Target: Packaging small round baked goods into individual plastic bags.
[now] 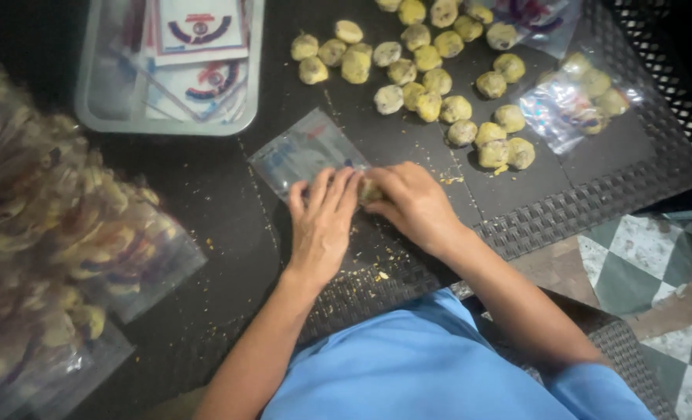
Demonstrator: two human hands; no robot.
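My left hand [322,222] lies flat on the near end of a small clear plastic bag [303,152] on the dark mat, fingers spread over its opening. My right hand [410,201] is beside it, fingers closed around a yellowish round sweet ball [370,189] at the bag's mouth; the ball is mostly hidden between the two hands. Beyond them lies a heap of several similar yellowish balls [427,74] spread loose on the mat.
A metal tray [97,117] with printed labels and bags sits at the back left. A pile of filled clear bags [58,233] lies on the left. Another filled bag [575,101] rests at the right. The woven mat edge [595,194] meets a tiled floor [649,264].
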